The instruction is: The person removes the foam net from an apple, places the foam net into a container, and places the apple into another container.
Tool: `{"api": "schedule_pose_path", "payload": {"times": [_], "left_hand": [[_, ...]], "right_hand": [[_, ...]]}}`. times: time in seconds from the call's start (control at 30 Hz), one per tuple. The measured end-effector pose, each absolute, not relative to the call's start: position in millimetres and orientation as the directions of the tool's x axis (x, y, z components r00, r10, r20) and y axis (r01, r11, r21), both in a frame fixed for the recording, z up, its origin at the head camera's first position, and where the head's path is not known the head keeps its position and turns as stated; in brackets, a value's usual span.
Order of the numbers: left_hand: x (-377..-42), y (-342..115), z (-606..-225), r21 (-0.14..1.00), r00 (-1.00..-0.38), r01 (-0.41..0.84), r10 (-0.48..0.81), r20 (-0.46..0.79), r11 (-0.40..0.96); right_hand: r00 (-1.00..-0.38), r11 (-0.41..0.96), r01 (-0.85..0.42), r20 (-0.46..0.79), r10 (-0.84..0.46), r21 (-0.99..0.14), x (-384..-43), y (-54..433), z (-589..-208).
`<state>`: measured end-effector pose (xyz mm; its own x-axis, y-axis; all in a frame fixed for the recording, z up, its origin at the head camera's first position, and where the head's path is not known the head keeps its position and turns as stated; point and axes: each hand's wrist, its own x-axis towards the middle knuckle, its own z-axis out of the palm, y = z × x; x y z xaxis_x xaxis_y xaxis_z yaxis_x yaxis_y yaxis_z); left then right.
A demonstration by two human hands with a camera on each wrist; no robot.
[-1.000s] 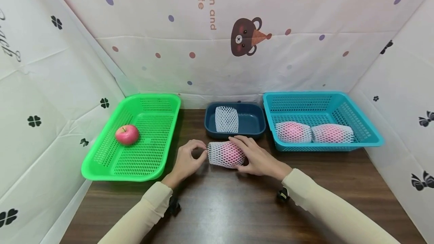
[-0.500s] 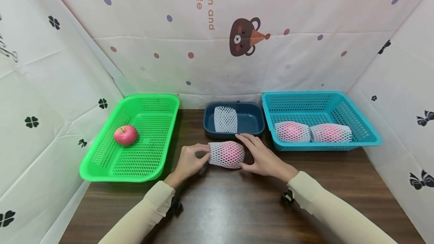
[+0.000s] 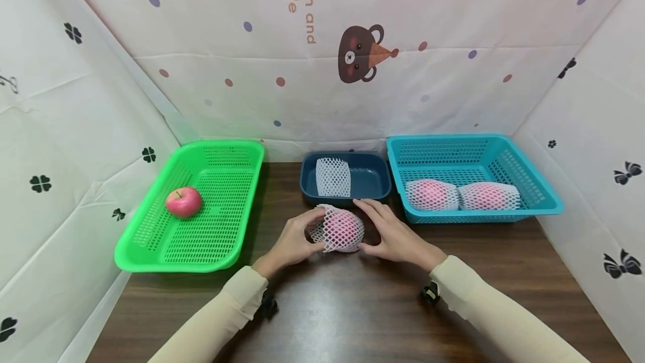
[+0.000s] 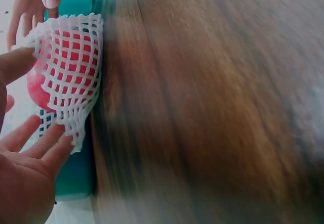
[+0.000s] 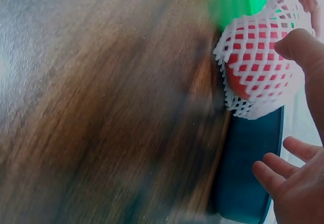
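A red apple (image 4: 35, 90) lies on the table in front of me, partly covered by a white foam net sleeve (image 3: 336, 231). My left hand (image 3: 296, 240) holds the sleeve's loose left end, thumb and fingers spread at its edge. Some bare apple skin shows there in the left wrist view. My right hand (image 3: 395, 236) curves around the right side of the apple with thumb and fingers wide apart. In the right wrist view its thumb (image 5: 293, 44) overlaps the net, while the other fingers (image 5: 276, 171) stand away from it.
At left, a green basket (image 3: 242, 212) holds one bare apple (image 3: 183, 202). A dark blue tray (image 3: 370, 181) behind my hands contains a flat foam net (image 3: 333, 177). Two net-wrapped apples (image 3: 432, 194) lie in the blue basket (image 3: 541, 198) at right.
My left fingers have moved right and spread; the sleeve's left end, flat before, is now widened and folded back toward the apple. My right hand has drawn slightly away from the apple.
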<state>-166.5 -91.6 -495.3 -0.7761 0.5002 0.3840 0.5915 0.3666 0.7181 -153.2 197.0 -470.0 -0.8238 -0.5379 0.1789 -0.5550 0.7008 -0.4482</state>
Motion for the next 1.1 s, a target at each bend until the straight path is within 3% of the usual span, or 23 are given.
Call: {"api": "schedule_pose_path", "payload": {"times": [0.3,0.77,1.1], "left_hand": [[-171.0,-82.0,-495.6,0.626,-0.707,0.669,0.603,0.37,0.4],[-173.0,-70.5,-492.9,0.637,-0.728,0.592,0.666,0.16,0.494],[-174.9,-64.6,-501.2,0.62,-0.723,0.616,0.661,0.2,0.486]], "right_hand": [[-0.822,0.696,-0.558,0.185,-0.539,-0.451,-152.4,200.0,-470.7],[-0.822,0.695,-0.561,0.209,-0.529,-0.449,-150.1,205.3,-471.9],[-0.83,0.705,-0.548,0.189,-0.524,-0.451,-147.8,208.4,-473.1]]}}
